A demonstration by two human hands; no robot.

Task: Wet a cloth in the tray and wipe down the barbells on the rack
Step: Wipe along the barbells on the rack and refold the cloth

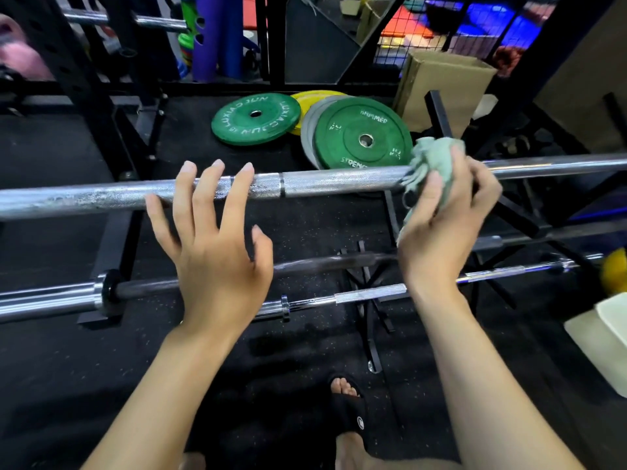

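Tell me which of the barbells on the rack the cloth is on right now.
The topmost barbell, the knurled silver one nearest the camera. The right hand holds the green cloth against it; the lower barbells sit untouched below.

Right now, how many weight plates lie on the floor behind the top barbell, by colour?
Green plates: 2
Yellow plate: 1, mostly hidden
Grey plate: 1, possibly more stacked, edges unclear
Total: 4 plates showing

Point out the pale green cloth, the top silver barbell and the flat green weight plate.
Pale green cloth (437, 164), head view: bunched middle, gripped in the right hand.
Top silver barbell (332, 182), head view: knurled shaft between the hands.
Flat green weight plate (237, 125), head view: face left of its hole.
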